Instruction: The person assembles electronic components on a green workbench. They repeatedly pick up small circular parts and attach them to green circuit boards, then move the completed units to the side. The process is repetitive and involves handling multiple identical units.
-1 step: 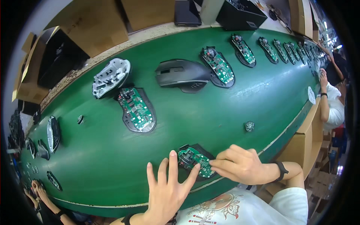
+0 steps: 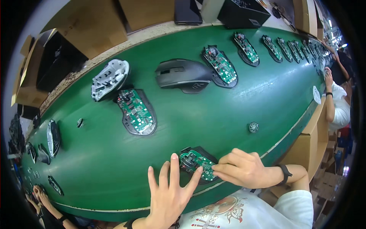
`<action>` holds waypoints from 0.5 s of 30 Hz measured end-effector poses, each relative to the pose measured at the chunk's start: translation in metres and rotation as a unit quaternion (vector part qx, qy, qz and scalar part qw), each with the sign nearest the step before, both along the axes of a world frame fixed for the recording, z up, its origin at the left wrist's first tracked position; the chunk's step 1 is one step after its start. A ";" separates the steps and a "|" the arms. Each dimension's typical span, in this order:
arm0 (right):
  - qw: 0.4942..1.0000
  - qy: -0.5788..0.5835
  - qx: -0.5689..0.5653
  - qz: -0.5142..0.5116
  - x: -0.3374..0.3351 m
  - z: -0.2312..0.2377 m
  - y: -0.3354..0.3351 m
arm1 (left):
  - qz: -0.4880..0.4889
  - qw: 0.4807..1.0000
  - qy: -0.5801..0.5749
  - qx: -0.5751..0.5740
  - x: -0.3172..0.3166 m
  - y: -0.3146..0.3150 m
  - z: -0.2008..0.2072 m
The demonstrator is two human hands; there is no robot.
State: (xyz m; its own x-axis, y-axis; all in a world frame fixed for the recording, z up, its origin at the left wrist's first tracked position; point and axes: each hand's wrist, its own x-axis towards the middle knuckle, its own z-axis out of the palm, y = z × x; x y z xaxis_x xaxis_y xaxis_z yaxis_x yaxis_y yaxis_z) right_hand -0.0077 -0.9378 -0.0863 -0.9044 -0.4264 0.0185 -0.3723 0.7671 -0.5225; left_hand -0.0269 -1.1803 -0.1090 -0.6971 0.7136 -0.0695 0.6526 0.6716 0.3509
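In front of me on the green work surface lies a computer mouse base (image 2: 206,151) in black plastic, holding a green circuit board (image 2: 198,162) with a scroll wheel at its left end. My left hand (image 2: 171,194) has its fingers spread; its thumb tip rests on the middle of the board. My right hand (image 2: 242,168) is closed in a pinch at the board's right end. Its fingertips hide whatever lies between them. A small spoked wheel (image 2: 253,127) sits on the surface beyond my right hand.
Farther off lie another mouse base with board (image 2: 138,112), an upturned mouse shell (image 2: 110,80) and a black mouse cover (image 2: 183,75). Several boarded bases line up toward the far right (image 2: 246,49). Cardboard boxes (image 2: 89,28) stand behind. Co-workers' hands show at right (image 2: 328,76) and lower left (image 2: 40,192).
The mouse parts and bases on the green surface have shifted slightly left. Both my hands and the board under them have hardly moved.
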 end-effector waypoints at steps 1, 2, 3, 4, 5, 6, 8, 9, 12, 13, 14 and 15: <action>1.000 -0.002 -0.009 -0.006 0.003 -0.003 -0.002 | 0.007 1.000 -0.008 0.005 0.002 0.000 0.000; 1.000 -0.003 -0.018 -0.011 0.005 -0.006 -0.004 | 0.007 1.000 -0.011 0.005 0.002 0.000 -0.001; 1.000 -0.004 -0.027 -0.015 0.006 -0.007 -0.006 | 0.009 1.000 -0.021 0.018 0.002 0.001 0.000; 0.999 0.000 -0.039 -0.022 0.006 -0.008 -0.008 | 0.014 0.999 -0.030 0.029 0.001 0.002 0.005; 0.999 0.002 -0.039 -0.024 0.006 -0.009 -0.010 | 0.021 0.998 -0.038 0.041 0.000 0.002 0.008; 0.999 0.004 -0.038 -0.026 0.006 -0.010 -0.011 | 0.021 0.998 -0.039 0.046 0.001 0.003 0.007; 0.999 0.013 -0.035 -0.026 0.005 -0.010 -0.012 | 0.024 0.998 -0.038 0.054 0.001 0.002 0.007; 0.999 0.018 -0.032 -0.026 0.006 -0.011 -0.011 | 0.021 0.998 -0.028 0.045 0.001 0.002 0.004; 0.999 0.034 -0.009 -0.017 0.008 -0.012 -0.014 | 0.018 1.000 -0.007 0.020 0.004 0.000 -0.006; 0.999 0.043 -0.001 -0.012 0.008 -0.011 -0.016 | 0.017 1.000 -0.005 0.011 0.003 0.000 -0.004; 0.999 0.037 0.001 -0.010 0.007 -0.011 -0.017 | 0.017 1.000 -0.002 0.002 0.002 0.001 -0.002; 0.999 0.032 0.003 -0.008 0.007 -0.011 -0.016 | 0.020 1.000 -0.009 0.010 0.001 0.003 0.000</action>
